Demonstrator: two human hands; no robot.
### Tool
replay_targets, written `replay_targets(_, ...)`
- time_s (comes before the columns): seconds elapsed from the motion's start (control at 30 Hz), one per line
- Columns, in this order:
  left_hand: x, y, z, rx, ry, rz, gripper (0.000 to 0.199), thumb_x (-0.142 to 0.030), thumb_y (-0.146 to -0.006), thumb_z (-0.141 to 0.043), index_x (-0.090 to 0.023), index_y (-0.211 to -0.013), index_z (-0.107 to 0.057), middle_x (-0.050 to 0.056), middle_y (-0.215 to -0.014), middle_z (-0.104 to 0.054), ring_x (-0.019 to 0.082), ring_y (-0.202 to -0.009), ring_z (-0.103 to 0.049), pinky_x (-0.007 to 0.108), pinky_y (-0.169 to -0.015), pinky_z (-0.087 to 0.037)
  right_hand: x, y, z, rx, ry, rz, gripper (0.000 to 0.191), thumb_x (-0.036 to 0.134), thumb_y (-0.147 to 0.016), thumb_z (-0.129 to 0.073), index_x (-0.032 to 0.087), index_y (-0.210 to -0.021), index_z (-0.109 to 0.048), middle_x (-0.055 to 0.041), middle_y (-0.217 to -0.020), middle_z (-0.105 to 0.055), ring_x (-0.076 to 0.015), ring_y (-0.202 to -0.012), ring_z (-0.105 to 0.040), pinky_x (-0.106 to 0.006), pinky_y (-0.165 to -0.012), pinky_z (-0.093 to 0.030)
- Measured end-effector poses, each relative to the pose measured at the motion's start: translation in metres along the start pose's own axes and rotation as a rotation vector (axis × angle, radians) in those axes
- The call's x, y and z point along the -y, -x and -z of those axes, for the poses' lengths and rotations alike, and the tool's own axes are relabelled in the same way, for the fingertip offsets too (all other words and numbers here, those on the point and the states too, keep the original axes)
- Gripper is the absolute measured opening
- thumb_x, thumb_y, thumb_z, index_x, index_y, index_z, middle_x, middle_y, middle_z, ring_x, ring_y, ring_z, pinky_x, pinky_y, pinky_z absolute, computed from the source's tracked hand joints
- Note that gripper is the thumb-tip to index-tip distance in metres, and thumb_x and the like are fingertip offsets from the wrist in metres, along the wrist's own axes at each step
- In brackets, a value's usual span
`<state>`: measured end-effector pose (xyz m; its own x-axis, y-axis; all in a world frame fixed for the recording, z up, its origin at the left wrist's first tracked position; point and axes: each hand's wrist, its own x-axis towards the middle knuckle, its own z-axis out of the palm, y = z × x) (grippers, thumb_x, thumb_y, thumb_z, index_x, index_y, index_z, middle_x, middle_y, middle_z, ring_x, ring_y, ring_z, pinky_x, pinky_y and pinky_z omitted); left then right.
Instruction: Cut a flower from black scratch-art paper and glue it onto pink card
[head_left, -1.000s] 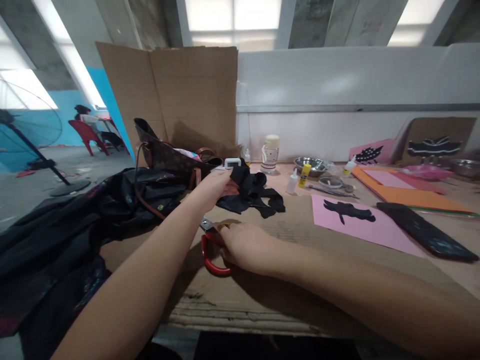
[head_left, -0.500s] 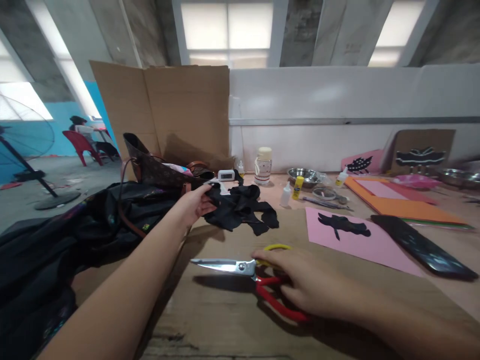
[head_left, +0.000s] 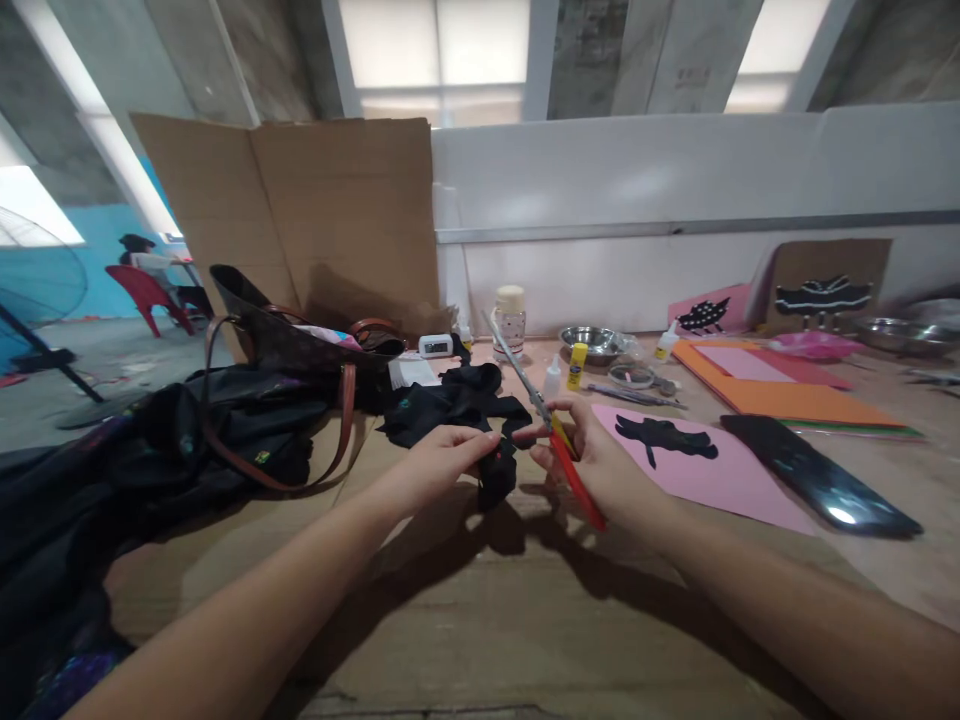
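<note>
Black floppy scrap (head_left: 496, 478) hangs from left hand (head_left: 442, 458), fingers pinched together on it, over brown cardboard sheet (head_left: 480, 610). Right hand (head_left: 592, 455), fingers curled partway, grips red-and-yellow-handled metal scissors (head_left: 541, 405) just beside scrap (blades pointing up and away). Beyond, crumpled black pieces (head_left: 435, 405); to right, pink paper sheet (head_left: 750, 500) bearing black cutout (head_left: 675, 439).
</note>
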<state>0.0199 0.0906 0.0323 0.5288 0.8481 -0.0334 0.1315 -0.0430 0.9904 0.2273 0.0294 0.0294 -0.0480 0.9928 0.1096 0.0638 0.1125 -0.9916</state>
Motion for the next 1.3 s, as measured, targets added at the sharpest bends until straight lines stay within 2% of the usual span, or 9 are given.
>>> replay_targets(0.13, 0.001, 0.002, -0.002, 0.043, -0.061, -0.033, 0.055, -0.071, -0.077, -0.074, -0.017, -0.086, -0.078, 0.007, -0.088, -0.076, 0.024, -0.087, -0.067, 0.034, -0.082, -0.051, 0.009, 0.007, -0.008, -0.014, -0.185, -0.174, 0.058, 0.05, -0.073, -0.087, 0.03, -0.11, -0.046, 0.0042, -0.092, -0.07, -0.0081, -0.046, -0.055, -0.024, -0.043, -0.047)
replay_targets(0.23, -0.002, 0.004, -0.005, 0.067, -0.096, -0.056, 0.06, -0.073, -0.08, -0.07, -0.016, -0.092, -0.079, 0.008, -0.091, -0.077, 0.025, -0.09, -0.068, 0.035, -0.084, -0.051, 0.019, 0.015, -0.014, -0.005, -0.248, -0.261, 0.058, 0.05, -0.073, -0.089, 0.03, -0.108, -0.047, 0.0064, -0.077, -0.064, -0.0107, -0.048, -0.056, -0.022, -0.04, -0.041)
replay_targets(0.4, -0.007, 0.009, -0.012, 0.114, -0.129, -0.086, 0.061, -0.074, -0.083, -0.067, -0.016, -0.097, -0.08, 0.009, -0.1, -0.079, 0.027, -0.098, -0.068, 0.037, -0.091, -0.05, 0.021, 0.019, -0.02, 0.047, -0.311, -0.254, 0.064, 0.048, -0.07, -0.092, 0.03, -0.109, -0.046, 0.0088, -0.072, -0.059, -0.012, -0.051, -0.057, -0.023, -0.045, -0.045)
replay_targets(0.57, -0.006, 0.012, -0.015, 0.156, -0.152, -0.087, 0.054, -0.069, -0.085, -0.068, -0.016, -0.094, -0.078, 0.008, -0.097, -0.078, 0.024, -0.092, -0.068, 0.034, -0.087, -0.051, 0.013, 0.019, -0.019, 0.069, -0.323, -0.199, 0.061, 0.052, -0.072, -0.09, 0.028, -0.109, -0.048, 0.008, -0.076, -0.06, -0.0089, -0.049, -0.053, -0.022, -0.046, -0.043)
replay_targets(0.77, 0.002, 0.011, -0.011, 0.182, -0.177, -0.091, 0.041, -0.053, -0.087, -0.071, -0.014, -0.098, -0.076, 0.009, -0.099, -0.079, 0.023, -0.087, -0.069, 0.032, -0.082, -0.051, 0.011, 0.018, -0.016, 0.019, -0.346, -0.235, 0.061, 0.041, -0.068, -0.093, 0.027, -0.109, -0.05, 0.0059, -0.086, -0.064, -0.0084, -0.058, -0.058, -0.02, -0.052, -0.049)
replay_targets(0.97, 0.004, 0.012, -0.018, 0.221, -0.24, -0.121, 0.033, -0.041, -0.086, -0.068, -0.015, -0.106, -0.076, 0.009, -0.104, -0.08, 0.024, -0.091, -0.073, 0.032, -0.082, -0.054, 0.014, 0.018, -0.013, -0.022, -0.295, -0.24, 0.055, 0.037, -0.071, -0.09, 0.028, -0.11, -0.052, 0.0055, -0.087, -0.065, -0.0075, -0.052, -0.057, -0.02, -0.046, -0.046)
replay_targets(1.07, 0.002, 0.015, -0.025, 0.191, -0.344, -0.157, 0.029, -0.034, -0.088, -0.064, -0.016, -0.107, -0.077, 0.008, -0.101, -0.08, 0.024, -0.089, -0.072, 0.031, -0.08, -0.054, 0.017, 0.02, -0.011, 0.029, -0.303, -0.223, 0.051, 0.034, -0.075, -0.087, 0.028, -0.11, -0.052, 0.0046, -0.085, -0.066, -0.0093, -0.053, -0.059, -0.021, -0.047, -0.049)
replay_targets(1.23, 0.003, 0.02, -0.027, 0.038, -0.594, -0.252, 0.025, -0.027, -0.091, -0.06, -0.019, -0.105, -0.079, 0.006, -0.099, -0.079, 0.023, -0.084, -0.068, 0.032, -0.076, -0.048, 0.012, 0.019, -0.008, 0.052, -0.28, -0.165, 0.038, 0.029, -0.08, -0.08, 0.024, -0.108, -0.055, 0.0062, -0.067, -0.062, -0.0113, -0.05, -0.058, -0.021, -0.046, -0.049)
replay_targets(1.3, 0.004, 0.019, -0.027, -0.011, -0.668, -0.292, 0.024, -0.028, -0.093, -0.06, -0.021, -0.104, -0.079, 0.007, -0.099, -0.079, 0.024, -0.084, -0.067, 0.032, -0.077, -0.046, 0.009, 0.016, -0.007, 0.046, -0.262, -0.113, 0.036, 0.03, -0.082, -0.078, 0.024, -0.109, -0.055, 0.0046, -0.071, -0.065, -0.0124, -0.055, -0.062, -0.023, -0.05, -0.053)
